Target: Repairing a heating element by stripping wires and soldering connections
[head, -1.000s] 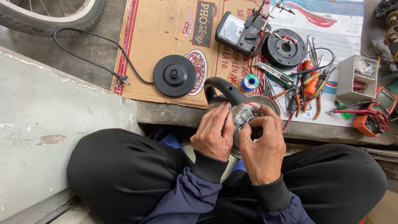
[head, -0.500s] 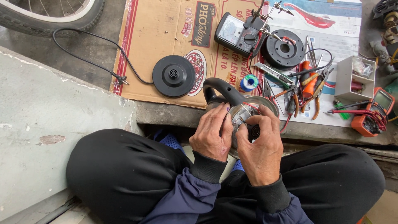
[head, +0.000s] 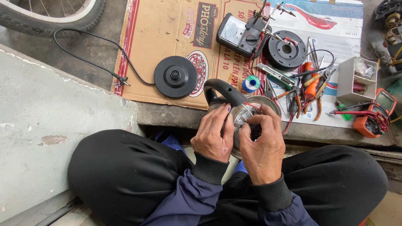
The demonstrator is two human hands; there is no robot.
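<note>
Head view: both hands, left [head: 214,134] and right [head: 263,147], curl closed around an upturned steel electric kettle [head: 247,115] over the lap, fingertips on its exposed wiring; black handle up-left, round kettle base [head: 175,77] on cardboard [head: 167,37] beyond.

I see the shiny steel electric kettle [head: 247,115] with curved black handle lying upturned, wired underside exposed, just nearer me than the flat brown cardboard sheet [head: 167,37].
</note>
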